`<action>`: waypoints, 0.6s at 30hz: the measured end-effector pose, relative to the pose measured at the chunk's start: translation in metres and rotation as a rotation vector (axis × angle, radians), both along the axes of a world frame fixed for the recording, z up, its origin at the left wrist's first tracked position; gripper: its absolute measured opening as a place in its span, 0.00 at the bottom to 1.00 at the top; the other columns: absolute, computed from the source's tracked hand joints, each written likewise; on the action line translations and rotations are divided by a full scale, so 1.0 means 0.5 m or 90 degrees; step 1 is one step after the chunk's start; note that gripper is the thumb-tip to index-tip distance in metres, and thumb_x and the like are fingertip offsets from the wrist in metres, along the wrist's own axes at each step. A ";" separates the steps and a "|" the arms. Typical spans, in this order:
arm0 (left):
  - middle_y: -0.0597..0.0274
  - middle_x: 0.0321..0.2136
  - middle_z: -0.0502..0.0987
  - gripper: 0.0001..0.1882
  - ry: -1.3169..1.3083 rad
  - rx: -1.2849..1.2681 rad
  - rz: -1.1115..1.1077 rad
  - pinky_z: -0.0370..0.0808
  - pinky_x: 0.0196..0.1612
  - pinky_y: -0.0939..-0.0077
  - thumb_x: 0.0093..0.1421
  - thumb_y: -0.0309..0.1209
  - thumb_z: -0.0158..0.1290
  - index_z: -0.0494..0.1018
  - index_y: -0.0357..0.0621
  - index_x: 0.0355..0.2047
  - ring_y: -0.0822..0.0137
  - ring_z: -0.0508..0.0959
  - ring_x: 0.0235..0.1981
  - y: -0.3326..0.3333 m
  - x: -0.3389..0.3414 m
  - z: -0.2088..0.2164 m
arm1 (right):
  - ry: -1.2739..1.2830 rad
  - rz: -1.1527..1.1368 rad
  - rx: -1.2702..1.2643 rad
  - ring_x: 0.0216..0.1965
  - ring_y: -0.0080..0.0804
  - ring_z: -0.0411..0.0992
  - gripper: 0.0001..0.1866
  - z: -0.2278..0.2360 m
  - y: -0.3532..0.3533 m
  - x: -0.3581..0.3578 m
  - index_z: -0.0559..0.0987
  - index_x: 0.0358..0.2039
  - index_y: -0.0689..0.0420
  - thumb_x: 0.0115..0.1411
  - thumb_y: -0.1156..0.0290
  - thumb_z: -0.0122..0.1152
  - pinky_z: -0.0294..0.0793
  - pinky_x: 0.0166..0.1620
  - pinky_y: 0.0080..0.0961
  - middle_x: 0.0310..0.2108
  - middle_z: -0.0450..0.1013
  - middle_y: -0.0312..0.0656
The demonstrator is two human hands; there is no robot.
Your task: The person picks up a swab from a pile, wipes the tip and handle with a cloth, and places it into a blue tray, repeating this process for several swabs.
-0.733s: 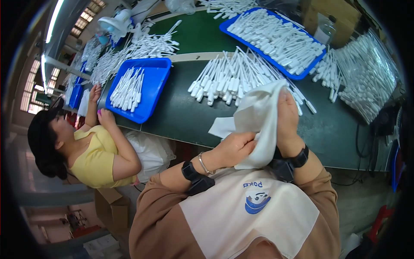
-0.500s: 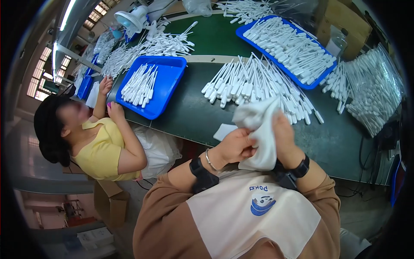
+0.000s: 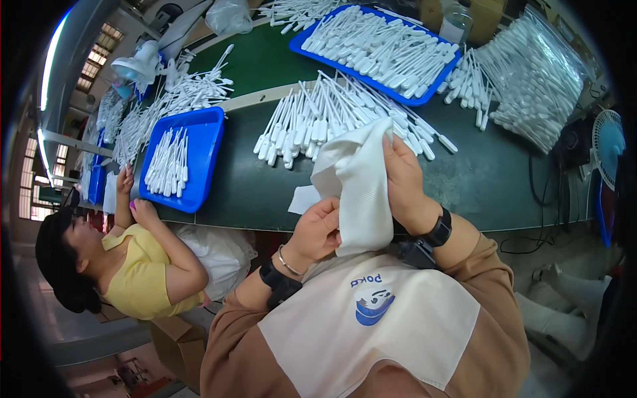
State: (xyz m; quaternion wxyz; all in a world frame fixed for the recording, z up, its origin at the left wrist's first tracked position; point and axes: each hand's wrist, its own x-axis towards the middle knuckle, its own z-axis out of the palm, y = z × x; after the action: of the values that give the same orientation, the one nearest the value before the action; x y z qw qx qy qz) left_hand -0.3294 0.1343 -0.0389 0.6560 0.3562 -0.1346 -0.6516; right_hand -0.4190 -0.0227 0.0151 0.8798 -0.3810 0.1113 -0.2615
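A white cloth (image 3: 363,192) hangs between my two hands, near the table's front edge. My left hand (image 3: 317,229) is closed on its lower left side. On the upper right side, my right hand (image 3: 406,182) grips the same cloth. Just beyond it lies a loose pile of white plastic sticks (image 3: 312,119) with broad, bulb-like ends. A white piece of paper or cloth (image 3: 304,199) rests left of the cloth, by the table edge.
A blue tray (image 3: 211,159) with white sticks stands left, beside a co-worker in a yellow top (image 3: 142,268). Another full blue tray (image 3: 297,45) is at the back. A stuffed clear bag (image 3: 537,86), a bottle (image 3: 455,25) and a small fan (image 3: 608,147) are on the right.
The cloth was bunched and blurred; now it is spread out more between my hands. My view has shifted, so the table's things appear farther left.
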 end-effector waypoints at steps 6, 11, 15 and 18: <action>0.66 0.26 0.73 0.09 -0.679 -0.036 0.088 0.70 0.25 0.79 0.56 0.27 0.46 0.65 0.39 0.37 0.73 0.73 0.23 -0.006 0.010 0.047 | 0.043 -0.124 -0.030 0.30 0.25 0.71 0.14 -0.007 -0.022 0.001 0.66 0.41 0.59 0.61 0.63 0.38 0.71 0.33 0.20 0.32 0.70 0.39; 0.64 0.32 0.73 0.12 -0.374 -0.079 0.162 0.71 0.32 0.79 0.54 0.25 0.47 0.64 0.39 0.40 0.73 0.73 0.29 -0.034 -0.010 0.005 | -0.009 -0.065 -0.060 0.32 0.26 0.70 0.15 -0.020 0.045 -0.002 0.64 0.44 0.59 0.62 0.65 0.37 0.70 0.35 0.20 0.34 0.70 0.39; 0.63 0.33 0.72 0.16 0.180 -0.006 0.233 0.70 0.36 0.81 0.54 0.24 0.47 0.63 0.39 0.44 0.73 0.73 0.31 -0.069 -0.017 0.085 | 0.011 -0.040 -0.133 0.34 0.25 0.70 0.15 -0.042 0.087 0.007 0.64 0.45 0.60 0.61 0.66 0.37 0.69 0.38 0.19 0.32 0.70 0.39; 0.64 0.32 0.72 0.15 0.065 -0.018 0.217 0.70 0.37 0.81 0.54 0.23 0.47 0.64 0.39 0.44 0.73 0.73 0.32 -0.064 -0.010 0.075 | 0.001 -0.067 -0.111 0.34 0.25 0.69 0.15 -0.063 0.090 0.005 0.64 0.45 0.61 0.61 0.66 0.38 0.68 0.38 0.20 0.32 0.70 0.40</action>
State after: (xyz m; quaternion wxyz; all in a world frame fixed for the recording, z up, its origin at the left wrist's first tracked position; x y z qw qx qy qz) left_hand -0.3345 0.1025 -0.0013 0.7680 0.3311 -0.0484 -0.5460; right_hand -0.4167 0.0221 -0.0165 0.8281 -0.4500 0.1088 -0.3161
